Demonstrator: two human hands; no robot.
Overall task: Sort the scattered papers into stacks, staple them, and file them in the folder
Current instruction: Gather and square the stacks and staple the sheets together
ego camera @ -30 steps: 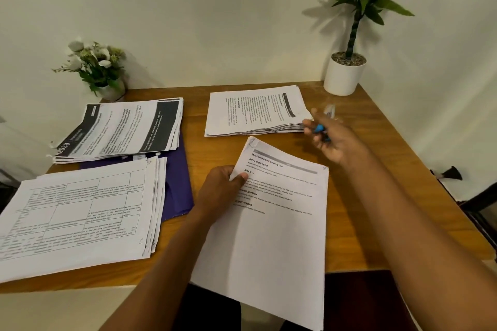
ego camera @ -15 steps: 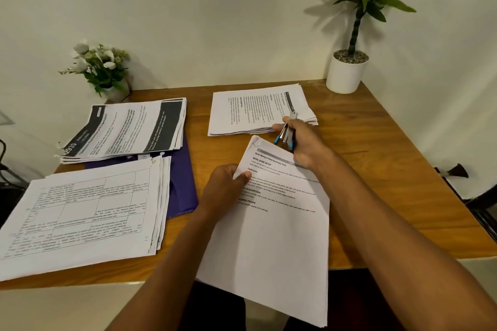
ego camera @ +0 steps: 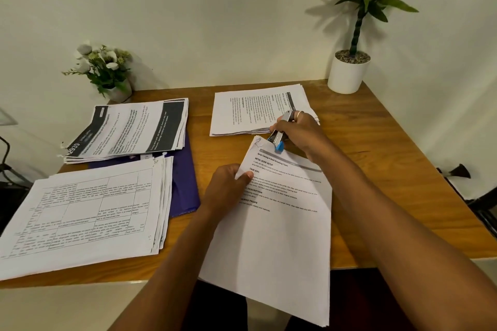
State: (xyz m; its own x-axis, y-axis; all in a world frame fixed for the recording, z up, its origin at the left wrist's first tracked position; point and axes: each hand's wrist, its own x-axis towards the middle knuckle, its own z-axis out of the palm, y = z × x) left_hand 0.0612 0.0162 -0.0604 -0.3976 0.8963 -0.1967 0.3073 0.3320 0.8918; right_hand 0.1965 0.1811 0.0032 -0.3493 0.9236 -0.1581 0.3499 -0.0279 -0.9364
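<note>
My left hand [ego camera: 228, 187] pinches the left edge of a thin set of printed sheets [ego camera: 279, 236] that hangs over the desk's front edge. My right hand [ego camera: 301, 133] grips a silver and blue stapler [ego camera: 279, 137], its blue tip at the top of that set near the upper left corner. Three other paper stacks lie on the desk: one with tables [ego camera: 80, 212] at front left, one with dark bands [ego camera: 129, 129] behind it, one of text pages [ego camera: 258, 110] at the back. A purple folder [ego camera: 184, 185] lies under the two left stacks.
The wooden desk [ego camera: 382, 169] stands against a white wall. A white pot with a green plant [ego camera: 348, 72] occupies the back right corner, and a small flower pot [ego camera: 107, 72] the back left. Dark objects sit off the desk's right edge.
My right hand brought the stapler from the desk's right side leftward and down to the top of the held sheets. My left hand kept its hold on the sheets.
</note>
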